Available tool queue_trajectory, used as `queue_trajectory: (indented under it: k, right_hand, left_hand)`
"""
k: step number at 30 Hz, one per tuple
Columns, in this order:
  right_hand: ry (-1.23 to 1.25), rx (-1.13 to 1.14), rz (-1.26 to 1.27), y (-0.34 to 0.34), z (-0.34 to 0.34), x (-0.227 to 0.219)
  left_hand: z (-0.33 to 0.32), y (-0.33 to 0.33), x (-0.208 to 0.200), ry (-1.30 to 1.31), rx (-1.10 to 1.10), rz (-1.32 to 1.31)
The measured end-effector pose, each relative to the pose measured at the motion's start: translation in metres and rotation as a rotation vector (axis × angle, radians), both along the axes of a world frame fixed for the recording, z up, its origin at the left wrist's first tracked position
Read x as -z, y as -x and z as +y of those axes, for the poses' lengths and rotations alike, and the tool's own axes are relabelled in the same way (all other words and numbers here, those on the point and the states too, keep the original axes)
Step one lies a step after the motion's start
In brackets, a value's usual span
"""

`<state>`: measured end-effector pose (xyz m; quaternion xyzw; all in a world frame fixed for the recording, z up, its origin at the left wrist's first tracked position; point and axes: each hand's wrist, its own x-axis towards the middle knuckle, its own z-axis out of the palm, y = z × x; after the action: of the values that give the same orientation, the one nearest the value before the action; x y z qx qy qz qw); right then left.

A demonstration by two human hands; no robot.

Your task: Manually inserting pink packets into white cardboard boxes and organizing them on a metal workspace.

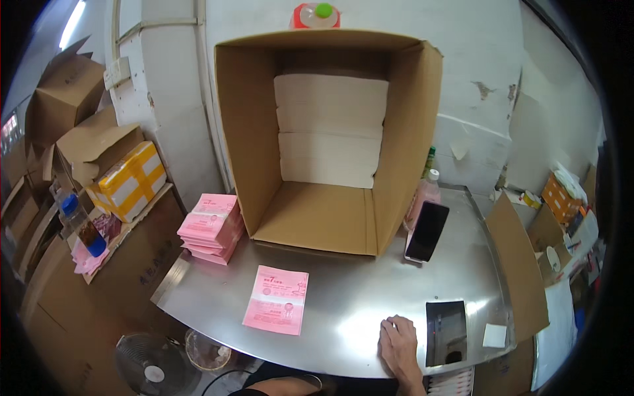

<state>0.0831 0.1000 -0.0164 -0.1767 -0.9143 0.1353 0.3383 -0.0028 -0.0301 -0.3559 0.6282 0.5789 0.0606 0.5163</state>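
Note:
My right hand point(398, 343) rests on the steel table point(356, 310) near its front edge, fingers curled, holding nothing. Only that one hand shows; my left hand is out of view. A single pink printed packet point(277, 300) lies flat to the left of the hand. A stack of the same pink packets point(212, 228) sits at the table's left side. A large cardboard box point(327, 138) lies on its side at the back, its mouth facing me, with white stacked sheets point(330, 129) inside.
A black phone point(426, 231) leans upright right of the box, a pink bottle point(426, 191) behind it. A dark rectangular panel point(446, 332) and small white square point(494, 335) lie at the front right. Cardboard boxes point(72, 99) stand left; a fan point(155, 368) sits on the floor.

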Motion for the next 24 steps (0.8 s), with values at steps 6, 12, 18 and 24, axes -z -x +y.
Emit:
queue_trajectory:
  k: [6,12,18,24]
  right_hand:
    - [0.004,-0.037,0.098,0.011,0.0,0.004]
    - [-0.012,0.008,0.095,-0.002,0.005,0.009]
    - [-0.021,-0.072,0.032,0.005,0.012,0.012]
    - [0.141,-0.168,0.037,0.064,0.038,-0.063]
  left_hand:
    - [-0.025,0.026,0.001,-0.051,0.031,0.064]
    - [-0.038,0.001,-0.146,-0.215,0.462,0.252]
    - [-0.135,0.056,-0.303,-0.247,0.113,-0.333]
    - [-0.133,0.16,-0.436,-0.161,0.032,-0.296]
